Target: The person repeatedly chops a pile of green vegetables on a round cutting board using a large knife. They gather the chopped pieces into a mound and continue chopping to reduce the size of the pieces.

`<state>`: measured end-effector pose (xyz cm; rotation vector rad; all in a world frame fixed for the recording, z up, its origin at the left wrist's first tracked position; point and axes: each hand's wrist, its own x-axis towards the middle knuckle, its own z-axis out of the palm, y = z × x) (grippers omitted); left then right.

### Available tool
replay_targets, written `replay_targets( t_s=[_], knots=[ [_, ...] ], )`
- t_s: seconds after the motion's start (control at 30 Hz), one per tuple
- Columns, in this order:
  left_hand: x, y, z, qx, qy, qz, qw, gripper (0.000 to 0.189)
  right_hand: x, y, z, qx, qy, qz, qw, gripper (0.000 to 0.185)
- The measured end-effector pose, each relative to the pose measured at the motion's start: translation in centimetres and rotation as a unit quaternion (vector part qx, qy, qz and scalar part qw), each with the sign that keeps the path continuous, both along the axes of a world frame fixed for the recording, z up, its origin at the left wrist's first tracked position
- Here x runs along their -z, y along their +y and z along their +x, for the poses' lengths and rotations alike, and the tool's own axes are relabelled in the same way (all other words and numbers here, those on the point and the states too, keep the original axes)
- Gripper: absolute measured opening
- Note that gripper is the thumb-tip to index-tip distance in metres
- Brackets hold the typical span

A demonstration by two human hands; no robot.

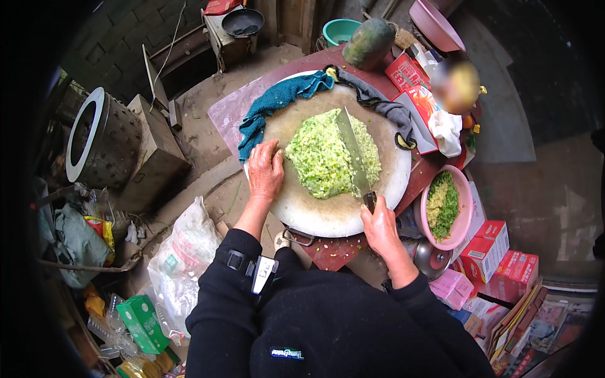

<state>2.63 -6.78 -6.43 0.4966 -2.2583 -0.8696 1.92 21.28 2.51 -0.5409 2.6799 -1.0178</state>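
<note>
A heap of finely chopped pale-green vegetable (319, 153) lies on a large round cutting board (326, 222). My right hand (379, 224) grips the dark handle of a cleaver (352, 149), whose long blade stands in the right part of the heap. At the board's left edge rests my left hand (266, 170), fingers spread a little, holding nothing. A teal towel (279, 101) curves along the upper left rim, and a grey cloth with black and yellow edging (378, 104) lies along the upper right rim.
The board stands on a red table (293, 64). A pink basin (465, 208) of chopped greens sits at right, beside a metal lid (432, 260) and red cartons (487, 250). A winter melon (368, 45) lies at the back. A white sack (184, 264) stands at lower left.
</note>
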Motion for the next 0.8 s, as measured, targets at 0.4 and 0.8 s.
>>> replay_targets(
  t_s=[0.4, 0.8],
  knots=[
    [0.4, 0.0, 0.1, -0.004, -0.007, 0.001, 1.0, 0.024, 0.1, 0.3, -0.5, -0.005, 0.006, 0.009, 1.0, 0.023],
    [0.2, 0.1, 0.2, -0.003, -0.008, 0.0, 1.0, 0.024, -0.6, 0.7, -1.5, 0.05, -0.018, 0.004, 0.999, 0.027]
  ],
)
